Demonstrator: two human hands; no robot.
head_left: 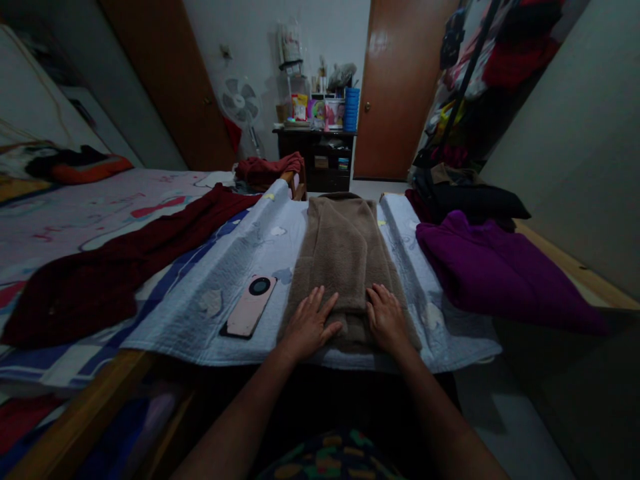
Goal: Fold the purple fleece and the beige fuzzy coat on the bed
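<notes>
A brown fleecy garment [340, 253], folded into a long narrow shape, lies on a light blue quilted cloth [220, 280]. My left hand [311, 325] rests on the garment's near left part, its fingers spread. On the near right part lies my right hand [387, 317], palm down, with the fingers extended over the fabric. Neither hand grips the garment. To the left of it, a pink phone [250, 307] with a round black camera ring lies face down on the cloth.
Folded purple [500, 267] and black clothes [465, 193] are piled at the right. A dark red garment [125, 267] stretches over the bed [100, 207] at the left. Beyond stand a fan [240, 100], a dark shelf [317, 143] and a brown door [395, 87].
</notes>
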